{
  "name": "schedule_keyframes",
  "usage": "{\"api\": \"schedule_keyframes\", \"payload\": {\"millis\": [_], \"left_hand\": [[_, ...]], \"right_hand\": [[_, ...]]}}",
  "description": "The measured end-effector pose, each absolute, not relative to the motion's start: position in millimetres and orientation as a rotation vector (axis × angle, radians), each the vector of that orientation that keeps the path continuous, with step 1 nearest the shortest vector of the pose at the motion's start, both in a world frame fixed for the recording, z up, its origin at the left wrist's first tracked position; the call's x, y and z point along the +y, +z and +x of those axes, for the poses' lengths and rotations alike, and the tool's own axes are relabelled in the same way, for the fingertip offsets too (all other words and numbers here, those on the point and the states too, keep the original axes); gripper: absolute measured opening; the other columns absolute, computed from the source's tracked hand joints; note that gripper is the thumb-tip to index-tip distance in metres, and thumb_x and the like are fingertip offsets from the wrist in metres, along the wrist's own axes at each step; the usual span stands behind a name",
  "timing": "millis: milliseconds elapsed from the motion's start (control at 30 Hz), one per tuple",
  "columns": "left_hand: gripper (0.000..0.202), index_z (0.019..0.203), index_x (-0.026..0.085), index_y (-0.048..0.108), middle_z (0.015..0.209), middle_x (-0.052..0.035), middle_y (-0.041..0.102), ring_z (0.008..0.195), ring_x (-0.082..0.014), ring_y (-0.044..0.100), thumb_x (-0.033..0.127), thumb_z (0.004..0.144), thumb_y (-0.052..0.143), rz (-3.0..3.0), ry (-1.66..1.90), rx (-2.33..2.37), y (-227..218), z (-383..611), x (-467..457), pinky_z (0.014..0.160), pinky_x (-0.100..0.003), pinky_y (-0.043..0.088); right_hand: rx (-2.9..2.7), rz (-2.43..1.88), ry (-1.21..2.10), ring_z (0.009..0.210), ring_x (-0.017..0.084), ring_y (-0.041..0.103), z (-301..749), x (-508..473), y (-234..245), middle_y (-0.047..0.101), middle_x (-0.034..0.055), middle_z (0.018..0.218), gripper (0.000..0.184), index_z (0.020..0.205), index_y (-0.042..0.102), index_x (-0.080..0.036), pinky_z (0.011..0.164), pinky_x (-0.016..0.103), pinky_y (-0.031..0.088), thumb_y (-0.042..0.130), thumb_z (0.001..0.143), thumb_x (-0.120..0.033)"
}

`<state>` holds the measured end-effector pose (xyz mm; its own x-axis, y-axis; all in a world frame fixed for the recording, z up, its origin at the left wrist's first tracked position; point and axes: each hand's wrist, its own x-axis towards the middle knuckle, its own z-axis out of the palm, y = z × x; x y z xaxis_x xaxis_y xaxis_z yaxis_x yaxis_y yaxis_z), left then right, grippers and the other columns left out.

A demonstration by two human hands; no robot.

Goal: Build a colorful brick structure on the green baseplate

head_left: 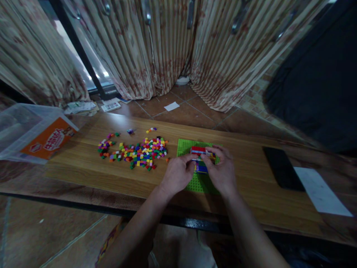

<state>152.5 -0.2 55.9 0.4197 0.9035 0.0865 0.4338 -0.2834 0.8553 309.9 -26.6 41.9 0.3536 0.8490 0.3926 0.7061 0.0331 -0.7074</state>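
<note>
A green studded baseplate [199,184] lies on the wooden board, partly covered by my hands. On it stands a small build of toy bricks [201,168], with red, white and blue rows showing. My left hand [178,173] grips the left side of the build, its thumb and fingers closed at the edge. From the right, my right hand [224,167] bends over the build with thumb and fingers on its bricks. Any single loose brick between my fingertips is too small to make out. To the left is a scattered pile of small colourful bricks [145,152].
At the board's far left stands a clear plastic box [30,108] with an orange label. A black phone-like slab [281,167] and a white sheet [320,191] lie at the right. Curtains [156,48] hang behind, and papers [80,107] lie beyond the board.
</note>
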Motion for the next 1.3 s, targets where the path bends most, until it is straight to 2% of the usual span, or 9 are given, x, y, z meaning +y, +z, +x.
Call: {"api": "schedule_keyframes", "payload": {"millis": [133, 267, 567, 733, 900, 1067, 1167, 1300], "left_hand": [[0.033, 0.111, 0.023, 0.071, 0.086, -0.0018, 0.073, 0.07, -0.0154, 0.063, 0.022, 0.087, 0.05, 1.915, 0.74, 1.142, 56, 152, -1, 0.073, -0.027, 0.051], [0.034, 0.114, 0.023, 0.069, 0.094, -0.0031, 0.074, 0.074, -0.0159, 0.064, 0.022, 0.088, 0.048, 1.957, 0.715, 1.122, 58, 151, -2, 0.075, -0.027, 0.051], [0.034, 0.119, 0.025, 0.065, 0.108, -0.0035, 0.072, 0.092, -0.0184, 0.067, 0.022, 0.09, 0.046, 2.042, 0.704, 1.099, 52, 150, -3, 0.087, -0.03, 0.05], [0.031, 0.114, 0.023, 0.066, 0.106, -0.0044, 0.073, 0.091, -0.0189, 0.067, 0.023, 0.09, 0.047, 2.05, 0.709, 1.122, 55, 150, -5, 0.085, -0.03, 0.05], [0.026, 0.103, 0.02, 0.071, 0.093, -0.0065, 0.073, 0.08, -0.0188, 0.067, 0.023, 0.088, 0.05, 1.992, 0.782, 1.408, 58, 128, 10, 0.081, -0.03, 0.05], [0.026, 0.096, 0.021, 0.073, 0.101, -0.0075, 0.072, 0.092, -0.0231, 0.066, 0.013, 0.078, 0.056, 2.051, 0.745, 1.802, 55, 87, 34, 0.087, -0.033, 0.049], [0.029, 0.099, 0.022, 0.073, 0.104, -0.0085, 0.07, 0.099, -0.0257, 0.064, 0.014, 0.076, 0.057, 2.116, 0.664, 1.862, 53, 75, 38, 0.091, -0.035, 0.048], [0.03, 0.101, 0.018, 0.073, 0.102, -0.0125, 0.069, 0.098, -0.028, 0.063, 0.015, 0.077, 0.055, 2.186, 0.544, 1.851, 53, 77, 36, 0.09, -0.038, 0.048]], "right_hand": [[-1.341, -1.725, 0.23, 0.109, 0.027, 0.056, 305, -24, 41, 0.062, 0.011, 0.113, 0.026, 0.098, 0.071, -0.021, 0.096, 0.048, 0.043, 0.062, 0.081, -0.039], [-1.32, -1.716, 0.231, 0.105, 0.025, 0.058, 303, -21, 42, 0.063, 0.0105, 0.107, 0.024, 0.096, 0.071, -0.02, 0.095, 0.046, 0.045, 0.063, 0.08, -0.038], [-1.364, -1.73, 0.226, 0.1, 0.025, 0.059, 302, -20, 43, 0.063, 0.0115, 0.103, 0.027, 0.097, 0.07, -0.017, 0.094, 0.045, 0.046, 0.061, 0.081, -0.036], [-1.363, -1.707, 0.243, 0.101, 0.025, 0.059, 304, -21, 42, 0.063, 0.0103, 0.104, 0.027, 0.097, 0.07, -0.02, 0.094, 0.046, 0.046, 0.062, 0.081, -0.04], [-1.311, -1.699, 0.338, 0.101, 0.025, 0.061, 312, -25, 40, 0.066, 0.0102, 0.107, 0.034, 0.1, 0.071, -0.02, 0.091, 0.045, 0.047, 0.061, 0.082, -0.047], [-1.228, -1.662, 0.326, 0.095, 0.024, 0.063, 320, -26, 39, 0.068, 0.0096, 0.104, 0.032, 0.097, 0.072, -0.02, 0.086, 0.044, 0.05, 0.06, 0.082, -0.045], [-1.208, -1.641, 0.333, 0.09, 0.023, 0.064, 322, -25, 39, 0.069, 0.009, 0.099, 0.03, 0.096, 0.072, -0.019, 0.083, 0.043, 0.051, 0.06, 0.082, -0.043], [-1.19, -1.639, 0.353, 0.088, 0.023, 0.064, 324, -24, 38, 0.069, 0.0093, 0.1, 0.03, 0.095, 0.072, -0.018, 0.082, 0.042, 0.051, 0.061, 0.081, -0.041]]}}
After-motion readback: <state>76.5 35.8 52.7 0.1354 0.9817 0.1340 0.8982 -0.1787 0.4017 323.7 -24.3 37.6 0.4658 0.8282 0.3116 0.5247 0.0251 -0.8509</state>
